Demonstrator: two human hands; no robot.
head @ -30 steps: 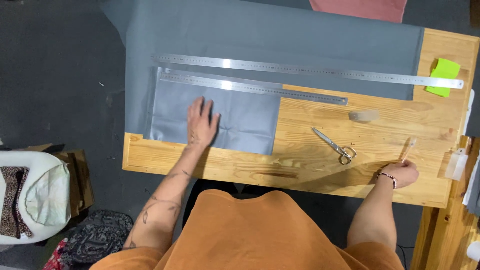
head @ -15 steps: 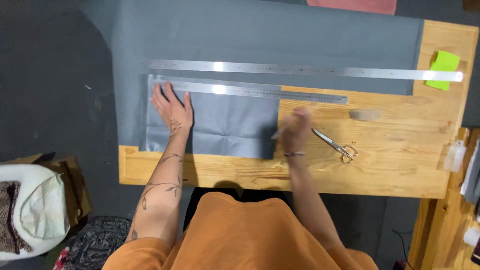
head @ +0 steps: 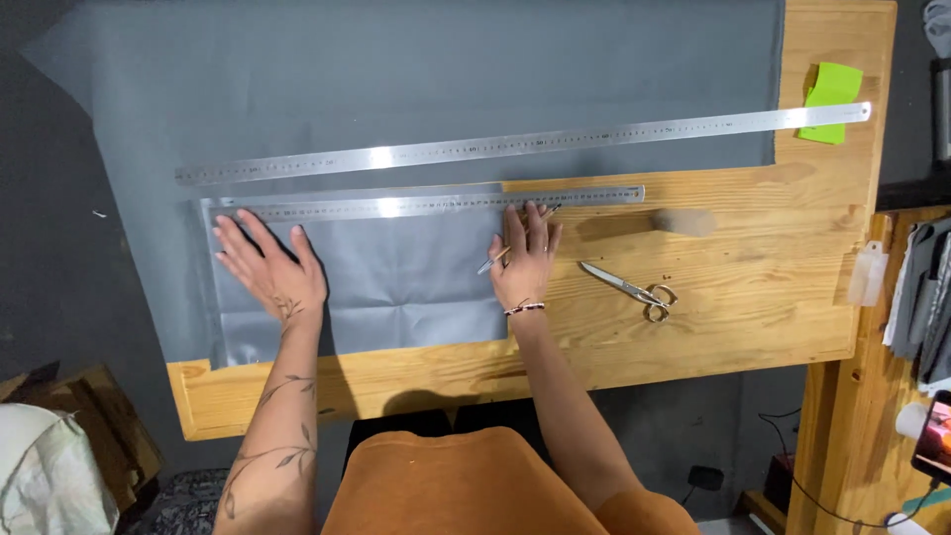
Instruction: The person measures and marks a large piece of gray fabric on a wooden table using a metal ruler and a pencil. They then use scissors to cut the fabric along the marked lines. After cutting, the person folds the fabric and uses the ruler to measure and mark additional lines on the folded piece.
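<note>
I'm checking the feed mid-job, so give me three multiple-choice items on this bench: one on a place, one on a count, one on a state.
1. Where do the silver metal scissors lie?
A. On the bare wooden tabletop, off to the side of the right hand
B. On the grey fabric
C. Under the left hand

2. How many long steel rulers are in view?
A. One
B. Two
C. Three

3. How is the left hand set?
A. Closed in a fist
B. Gripping the scissors
C. Flat, fingers spread, on the small grey fabric sheet

Answers: 1 A, they rest on bare wood; 2 B, the upper long ruler and the lower shorter ruler; 3 C, its palm presses the sheet.
</note>
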